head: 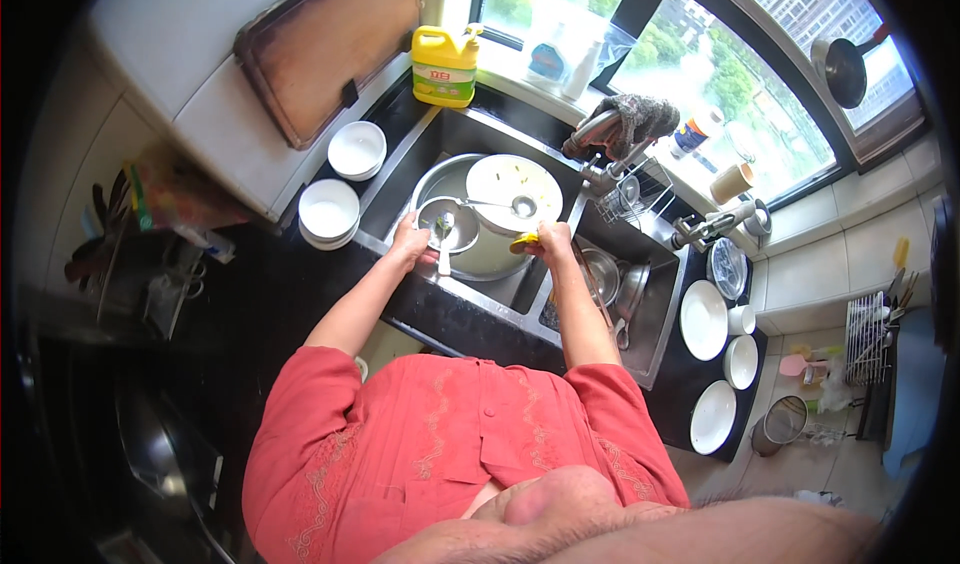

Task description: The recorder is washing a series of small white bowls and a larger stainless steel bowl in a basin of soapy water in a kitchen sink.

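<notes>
My left hand grips the near left rim of a small metal bowl, in which a white spoon and some green scraps sit. My right hand holds a yellow sponge or cloth beside the near rim of a white plate. A metal ladle lies across that plate, which has food bits on it. Both the bowl and the plate are over a large metal basin of cloudy water in the left sink.
White bowls stack left of the sink; a yellow detergent jug stands behind. A faucet with a grey cloth rises at the divider. The right sink holds metal pans. White plates and bowls line the right counter.
</notes>
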Motion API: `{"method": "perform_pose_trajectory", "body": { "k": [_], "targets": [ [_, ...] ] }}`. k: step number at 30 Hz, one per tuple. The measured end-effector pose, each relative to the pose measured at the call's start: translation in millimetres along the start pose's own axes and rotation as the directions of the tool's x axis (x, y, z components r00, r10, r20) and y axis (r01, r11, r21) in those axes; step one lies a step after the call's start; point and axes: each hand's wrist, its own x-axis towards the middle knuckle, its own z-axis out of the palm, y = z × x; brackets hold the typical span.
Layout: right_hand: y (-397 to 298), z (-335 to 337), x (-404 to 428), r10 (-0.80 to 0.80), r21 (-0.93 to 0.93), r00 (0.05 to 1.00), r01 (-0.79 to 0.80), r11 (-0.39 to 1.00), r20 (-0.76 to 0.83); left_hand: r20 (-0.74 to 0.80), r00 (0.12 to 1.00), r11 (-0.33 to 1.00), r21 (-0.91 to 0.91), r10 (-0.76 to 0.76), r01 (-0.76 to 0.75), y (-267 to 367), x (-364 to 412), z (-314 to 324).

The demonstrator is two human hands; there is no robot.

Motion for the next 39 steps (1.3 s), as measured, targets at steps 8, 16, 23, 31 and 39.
{"method": "perform_pose_trajectory", "body": {
  "k": [8, 16, 23, 31, 39],
  "targets": [
    [21, 25, 35, 0.164, 0.119, 0.982, -0.153, 0.981, -0.091, -0.052, 0.997, 0.956, 0.285, -0.057, 0.07, -7, 77, 22],
    [43, 44, 59, -0.075, 0.066, 0.997, 0.076, 0.995, -0.017, -0.127, 0.974, 0.733, 0.679, 0.186, -0.052, -28, 131, 46],
    [78, 50, 71, -0.282, -0.858, 0.946, 0.277, 0.434, 0.163, 0.073, 0.922, 0.327, 0.922, 0.38, -0.208, -24, 137, 69],
    [80, 94, 66, -0.161, -0.725, 0.836, 0.538, 0.43, 0.524, 0.128, 0.98, 0.278, 0.946, 0.152, -0.167, -11, 153, 80],
    [86, 105, 61, -0.19, -0.304, 0.637, 0.581, 0.755, 0.747, 0.009, 0.978, 0.568, 0.815, -0.207, 0.112, 22, 139, 81]
  ]
}}
